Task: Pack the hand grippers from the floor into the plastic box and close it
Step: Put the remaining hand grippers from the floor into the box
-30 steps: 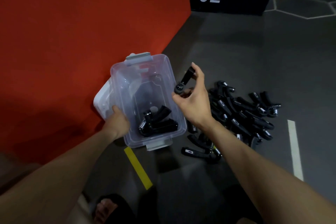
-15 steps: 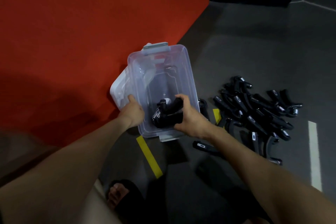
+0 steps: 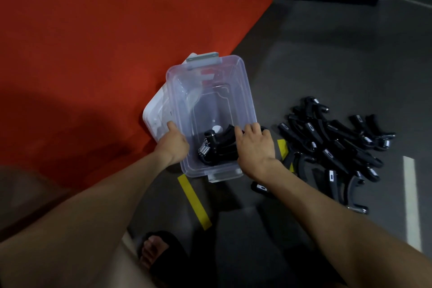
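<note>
left hand [image 3: 174, 145]: we gripped the clear plastic box's [image 3: 243, 91] left rim
right hand [image 3: 256, 147]: fingers loose, draped over its right rim
hand grippers in box [image 3: 217, 147]: near end
floor pile [image 3: 336, 145]: just right of us

Clear, open plastic box [image 3: 236, 91] with a few black hand grippers [image 3: 218, 147] inside, remaining pile [image 3: 336, 145] just right on floor.

clear plastic box [image 3: 243, 91] w/ grey latches, black hand grippers [image 3: 332, 145], red mat [image 3: 93, 42], yellow tape [image 3: 194, 201].
</note>
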